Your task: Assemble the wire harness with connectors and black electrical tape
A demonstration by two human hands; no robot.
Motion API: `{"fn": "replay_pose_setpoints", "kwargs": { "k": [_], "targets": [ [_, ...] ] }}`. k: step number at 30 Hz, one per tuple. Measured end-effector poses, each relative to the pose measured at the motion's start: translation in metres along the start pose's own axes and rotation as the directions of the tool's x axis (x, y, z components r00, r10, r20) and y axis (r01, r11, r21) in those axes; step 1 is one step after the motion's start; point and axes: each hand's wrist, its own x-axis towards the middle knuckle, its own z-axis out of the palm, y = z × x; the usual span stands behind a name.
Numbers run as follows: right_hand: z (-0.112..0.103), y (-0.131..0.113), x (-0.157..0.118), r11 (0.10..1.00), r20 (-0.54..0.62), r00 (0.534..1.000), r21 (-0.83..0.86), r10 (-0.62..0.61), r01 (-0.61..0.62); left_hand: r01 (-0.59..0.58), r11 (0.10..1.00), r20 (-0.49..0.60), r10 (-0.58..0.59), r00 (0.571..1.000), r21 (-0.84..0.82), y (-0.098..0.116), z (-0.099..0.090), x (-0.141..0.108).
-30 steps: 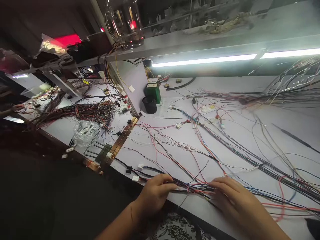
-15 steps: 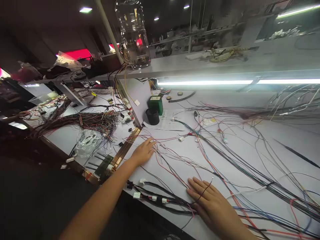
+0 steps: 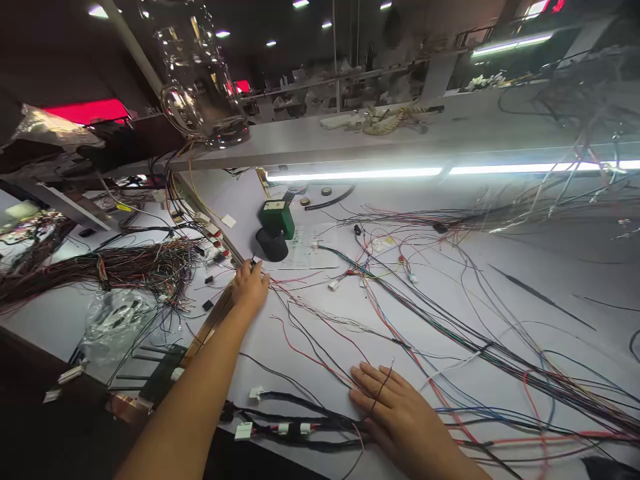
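A: We logged our left hand (image 3: 251, 288) reaching far out, fingertips pinching a small black connector (image 3: 253, 263) beside the black cup (image 3: 272, 244).

B: Our right hand (image 3: 395, 413) lay flat, fingers spread, pressing the wire bundle (image 3: 300, 423) onto the white bench (image 3: 525, 293).

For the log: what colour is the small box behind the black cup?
Green with a pale top, in the head view: the box behind the cup.

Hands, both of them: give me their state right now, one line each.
Left hand: stretched out to a small black connector by the brass strip; grip cannot be told.
Right hand: open, flat on the wire bundle, holding nothing.
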Motion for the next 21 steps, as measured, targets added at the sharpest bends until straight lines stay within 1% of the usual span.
{"fn": "replay_pose_setpoints", "kwargs": {
  "k": [1, 2, 3, 4, 5, 6, 7, 8, 10, 12, 13, 15, 17, 19, 21],
  "targets": [
    [-0.001, 0.0, 0.001, 1.0, 0.005, 1.0, 0.004, 0.004, -0.004, -0.071, 0.997, 0.009, 0.071, 0.997, -0.013, 0.008, 0.0, -0.005],
    [-0.001, 0.0, 0.001, 1.0, 0.008, 1.0, 0.009, 0.009, -0.009, -0.161, 0.986, 0.037, 0.162, 0.986, -0.032, 0.016, 0.001, -0.01],
    [-0.002, 0.0, 0.002, 1.0, 0.011, 1.0, 0.014, 0.012, -0.012, -0.262, 0.963, 0.081, 0.266, 0.96, -0.058, 0.023, 0.002, -0.014],
    [-0.003, 0.0, 0.002, 1.0, 0.014, 1.0, 0.019, 0.013, -0.014, -0.35, 0.932, 0.129, 0.359, 0.924, -0.088, 0.029, 0.003, -0.018],
    [-0.004, -0.001, 0.002, 1.0, 0.021, 1.0, 0.021, 0.013, -0.013, -0.408, 0.906, 0.168, 0.422, 0.891, -0.113, 0.034, 0.005, -0.02],
    [-0.005, -0.001, 0.002, 1.0, 0.033, 0.999, 0.018, 0.012, -0.012, -0.431, 0.894, 0.19, 0.448, 0.874, -0.124, 0.036, 0.007, -0.019],
    [-0.005, -0.001, 0.002, 1.0, 0.044, 0.999, 0.012, 0.012, -0.013, -0.419, 0.9, 0.194, 0.435, 0.879, -0.119, 0.037, 0.009, -0.016],
    [-0.006, -0.001, 0.002, 1.0, 0.056, 0.998, 0.004, 0.012, -0.012, -0.378, 0.92, 0.181, 0.391, 0.903, -0.1, 0.037, 0.009, -0.011],
    [-0.006, 0.0, 0.002, 1.0, 0.076, 0.997, -0.011, 0.01, -0.009, -0.246, 0.968, 0.115, 0.249, 0.962, -0.045, 0.036, 0.009, 0.003],
    [-0.005, 0.002, 0.001, 1.0, 0.071, 0.997, -0.013, 0.002, -0.001, -0.162, 0.987, 0.059, 0.163, 0.985, -0.016, 0.04, 0.005, 0.019],
    [-0.003, 0.004, 0.001, 1.0, 0.06, 0.998, -0.01, -0.007, 0.008, -0.15, 0.989, 0.043, 0.15, 0.988, -0.013, 0.046, 0.003, 0.026],
    [0.002, 0.007, 0.002, 1.0, 0.03, 0.999, -0.007, -0.023, 0.023, -0.181, 0.983, 0.039, 0.182, 0.983, -0.029, 0.065, -0.001, 0.037],
    [0.008, 0.008, 0.002, 1.0, 0.007, 1.0, -0.009, -0.028, 0.028, -0.247, 0.966, 0.076, 0.252, 0.965, -0.073, 0.093, -0.002, 0.044],
    [0.012, 0.009, 0.001, 0.999, -0.022, 0.999, 0.004, -0.035, 0.035, -0.306, 0.943, 0.132, 0.323, 0.937, -0.132, 0.122, 0.001, 0.048],
    [0.009, 0.011, -0.001, 0.996, -0.09, 0.996, 0.082, -0.028, 0.035, -0.339, 0.921, 0.158, 0.37, 0.916, -0.189, 0.148, 0.007, 0.049]
  ]
}}
